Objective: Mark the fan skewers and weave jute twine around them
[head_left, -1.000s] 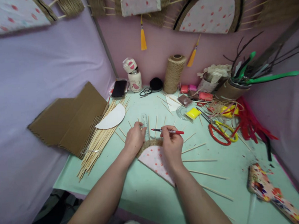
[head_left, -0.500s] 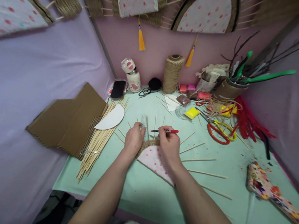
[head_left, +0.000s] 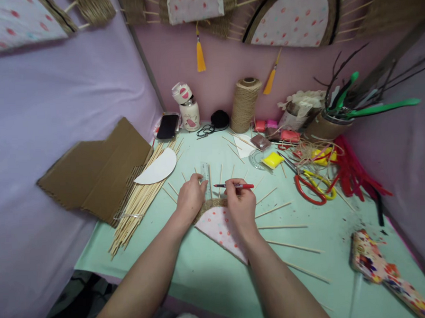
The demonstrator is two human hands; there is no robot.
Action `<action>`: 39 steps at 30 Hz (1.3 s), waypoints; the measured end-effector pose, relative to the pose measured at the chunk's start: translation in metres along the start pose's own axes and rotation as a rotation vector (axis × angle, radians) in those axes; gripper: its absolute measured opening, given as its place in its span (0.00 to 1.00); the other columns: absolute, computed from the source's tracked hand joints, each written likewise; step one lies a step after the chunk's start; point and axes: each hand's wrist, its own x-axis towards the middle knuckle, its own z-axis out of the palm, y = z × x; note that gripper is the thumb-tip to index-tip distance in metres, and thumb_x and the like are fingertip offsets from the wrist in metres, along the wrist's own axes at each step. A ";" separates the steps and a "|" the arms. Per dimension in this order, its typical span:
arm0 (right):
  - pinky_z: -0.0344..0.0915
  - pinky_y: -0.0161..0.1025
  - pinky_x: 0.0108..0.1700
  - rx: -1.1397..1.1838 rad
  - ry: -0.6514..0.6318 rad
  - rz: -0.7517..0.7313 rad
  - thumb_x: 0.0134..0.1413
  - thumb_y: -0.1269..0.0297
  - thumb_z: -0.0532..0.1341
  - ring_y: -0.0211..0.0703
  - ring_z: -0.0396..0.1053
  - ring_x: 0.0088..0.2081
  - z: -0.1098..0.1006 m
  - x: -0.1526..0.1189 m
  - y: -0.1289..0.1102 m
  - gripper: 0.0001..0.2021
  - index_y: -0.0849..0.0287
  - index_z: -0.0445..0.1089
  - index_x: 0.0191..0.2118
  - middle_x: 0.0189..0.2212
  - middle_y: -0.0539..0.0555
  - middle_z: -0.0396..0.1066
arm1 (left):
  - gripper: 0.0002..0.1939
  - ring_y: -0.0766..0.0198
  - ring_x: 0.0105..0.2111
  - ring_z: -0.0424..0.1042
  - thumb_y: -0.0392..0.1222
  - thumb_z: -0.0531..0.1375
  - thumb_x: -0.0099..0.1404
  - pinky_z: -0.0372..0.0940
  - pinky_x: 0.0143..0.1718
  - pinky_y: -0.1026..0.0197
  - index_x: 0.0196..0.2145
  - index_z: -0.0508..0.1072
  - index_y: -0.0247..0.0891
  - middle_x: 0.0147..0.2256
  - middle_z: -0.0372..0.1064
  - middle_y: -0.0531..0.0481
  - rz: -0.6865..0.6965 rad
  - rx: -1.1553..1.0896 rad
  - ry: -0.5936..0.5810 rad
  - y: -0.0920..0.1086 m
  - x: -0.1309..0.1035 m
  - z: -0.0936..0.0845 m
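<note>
A half-round piece covered in spotted pink cloth (head_left: 219,227) lies before me, its curved edge bordered with twine (head_left: 215,204). Thin wooden sticks (head_left: 283,227) fan out from that edge. My left hand (head_left: 191,195) is closed on a clear ruler (head_left: 206,178), which lies beside one of the upper sticks. In my right hand (head_left: 240,200) is a red pen (head_left: 244,186), held sideways with its tip pointing left toward the sticks near the ruler. The right forearm covers part of the cloth piece and the inner ends of some sticks.
Left are a stick bundle (head_left: 136,205), a white half-circle (head_left: 159,167) and cardboard (head_left: 102,172). Behind stand a twine spool (head_left: 246,105) and bottle (head_left: 189,113). Right lie scissors (head_left: 311,189), a yellow packet (head_left: 273,160) and a flower-patterned glue gun (head_left: 369,257).
</note>
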 end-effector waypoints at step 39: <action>0.58 0.34 0.30 0.025 -0.040 -0.008 0.55 0.60 0.56 0.36 0.62 0.25 0.004 -0.005 -0.001 0.10 0.60 0.67 0.28 0.23 0.47 0.67 | 0.16 0.66 0.12 0.64 0.47 0.50 0.66 0.60 0.17 0.66 0.48 0.60 0.37 0.16 0.66 0.57 -0.184 -0.360 -0.022 -0.024 -0.018 -0.009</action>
